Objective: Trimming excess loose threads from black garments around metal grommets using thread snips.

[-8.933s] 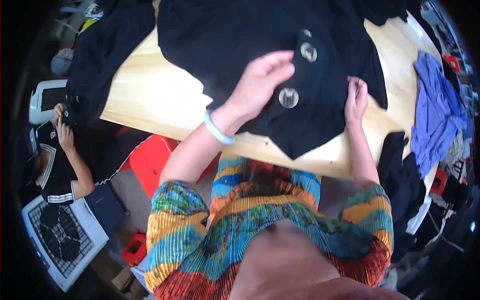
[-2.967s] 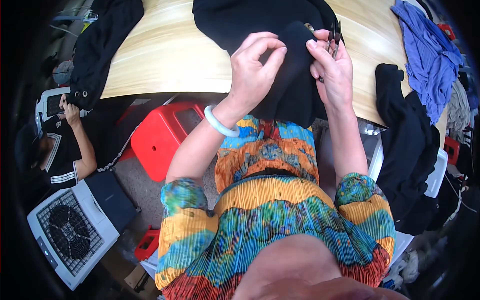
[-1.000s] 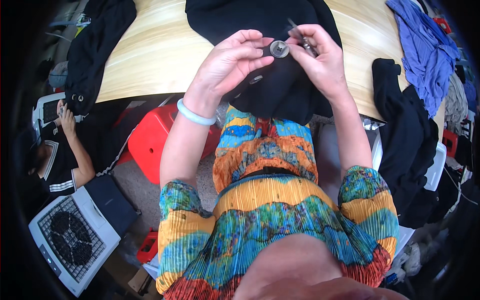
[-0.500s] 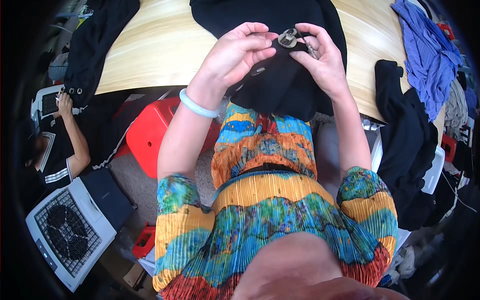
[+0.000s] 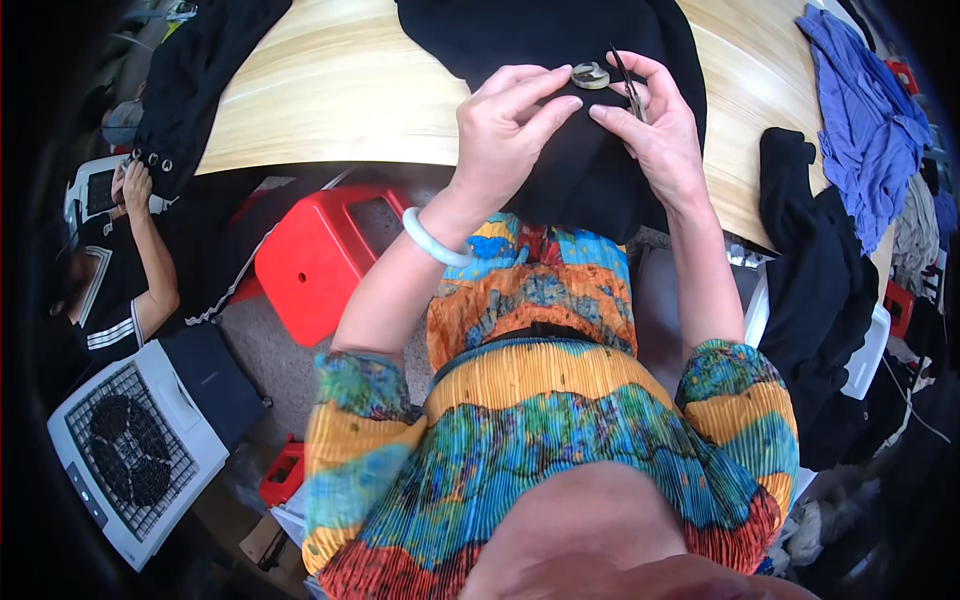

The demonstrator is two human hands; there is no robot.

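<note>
Nearest the wearer's body, the left hand [image 5: 505,125] is pinching a fold of the black garment [image 5: 560,110] at the edge of the wooden table [image 5: 330,90], thumb and fingers closing on the cloth just below a large round metal button [image 5: 590,75]. The right hand [image 5: 655,130] is gripping small thread snips [image 5: 628,88] beside that button, blades pointing away. Farther out, a red plastic stool [image 5: 315,255] is standing under the table, and blue clothing [image 5: 865,110] is lying at the far right.
</note>
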